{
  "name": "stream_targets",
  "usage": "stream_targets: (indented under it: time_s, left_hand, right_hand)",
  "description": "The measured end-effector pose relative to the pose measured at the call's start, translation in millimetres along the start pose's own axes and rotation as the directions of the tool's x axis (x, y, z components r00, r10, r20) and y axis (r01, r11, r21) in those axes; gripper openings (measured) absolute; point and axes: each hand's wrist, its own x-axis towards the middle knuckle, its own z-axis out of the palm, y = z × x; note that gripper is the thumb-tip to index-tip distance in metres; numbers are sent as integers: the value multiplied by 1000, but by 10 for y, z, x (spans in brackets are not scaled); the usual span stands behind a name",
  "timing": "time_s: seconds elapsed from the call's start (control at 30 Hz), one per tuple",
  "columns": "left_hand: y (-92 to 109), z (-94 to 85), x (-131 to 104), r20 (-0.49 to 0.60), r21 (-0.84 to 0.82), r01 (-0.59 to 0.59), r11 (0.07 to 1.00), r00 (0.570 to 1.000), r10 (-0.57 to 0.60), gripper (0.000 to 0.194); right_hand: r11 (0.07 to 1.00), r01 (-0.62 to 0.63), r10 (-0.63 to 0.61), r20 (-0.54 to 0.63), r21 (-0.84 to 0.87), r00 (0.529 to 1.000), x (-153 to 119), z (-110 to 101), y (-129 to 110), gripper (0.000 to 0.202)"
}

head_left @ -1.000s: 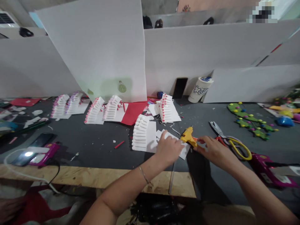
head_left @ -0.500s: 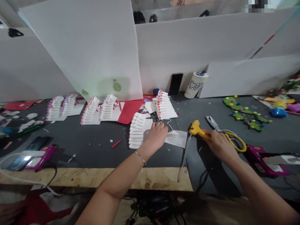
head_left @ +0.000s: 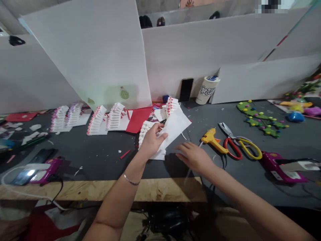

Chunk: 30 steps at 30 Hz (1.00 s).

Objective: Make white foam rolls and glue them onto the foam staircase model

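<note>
My left hand (head_left: 153,139) is closed on the edge of a white paper sheet (head_left: 177,125), which it holds tilted above the table. Partly beneath that hand lies a white card with a column of cotton swabs (head_left: 143,132). To the right, my right hand (head_left: 194,155) hovers with its fingers apart and slightly blurred, holding nothing. Beside it a yellow glue gun (head_left: 213,140) rests on the table, a glue stick poking from its back. Scissors with red and yellow handles (head_left: 234,140) lie just beyond the glue gun.
Several more swab cards (head_left: 114,117) stand left, one on red paper (head_left: 139,118). A phone (head_left: 186,89) and a paper cup (head_left: 207,90) lean at the back. Purple power strips (head_left: 281,170) with cords sit right and left. A green felt piece (head_left: 260,118) lies far right.
My right hand has let go of the glue gun and moved left. My left hand has shifted slightly left, and the white sheet is now raised in it, over the swab card.
</note>
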Motion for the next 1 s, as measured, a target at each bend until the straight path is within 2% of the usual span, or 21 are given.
stream_targets:
  time_s: [0.1, 0.2, 0.3, 0.37, 0.4, 0.47, 0.53, 0.57, 0.63, 0.73, 0.87, 1.0]
  left_hand:
    - [-96, -40, -120, 70, -225, 108, 968, 993, -94, 36]
    - [-189, -38, -236, 93, -316, 170, 933, 985, -148, 41]
    - [-267, 26, -279, 121, -372, 192, 908, 980, -157, 42]
    - [-304, 116, -251, 151, -380, 205, 902, 976, -158, 42]
    - [-318, 173, -225, 166, -373, 208, 904, 974, -156, 42]
    - [-340, 300, -162, 184, -342, 202, 918, 972, -145, 40]
    - [-361, 420, -113, 181, -295, 180, 938, 975, -131, 37]
    - [-373, 468, -102, 174, -268, 171, 948, 976, -127, 37]
    - [-403, 532, -112, 185, -221, 185, 957, 972, -145, 38]
    - [-457, 555, -187, 272, -204, 292, 934, 934, -233, 36]
    - [-487, 536, -259, 289, -287, 395, 873, 904, -314, 19]
    - [-448, 521, -240, 286, -284, 459, 842, 879, -382, 5]
  right_hand:
    - [998, 13, -18, 87, 66, 996, 249, 326, -230, 23]
    - [993, 0, -13, 112, 122, 994, 342, 458, -149, 20]
    - [989, -104, 96, 77, 108, 992, 327, 319, 200, 21]
    - [944, -288, 297, -29, 160, 955, 304, 135, 464, 22]
    - [895, -369, 393, -52, 249, 918, 296, 41, 571, 24]
    - [706, -494, 553, 41, 509, 832, 288, -111, 705, 35]
    - [494, -540, 568, 217, 682, 794, 285, -184, 739, 45]
    - [440, -546, 535, 280, 713, 797, 283, -189, 736, 45]
    - [449, -541, 493, 308, 711, 814, 274, -161, 730, 39]
    - [484, -534, 553, 231, 693, 801, 254, -107, 796, 35]
    - [459, -537, 590, 208, 708, 780, 241, -119, 940, 36]
    - [410, -536, 601, 224, 738, 767, 246, -148, 954, 40]
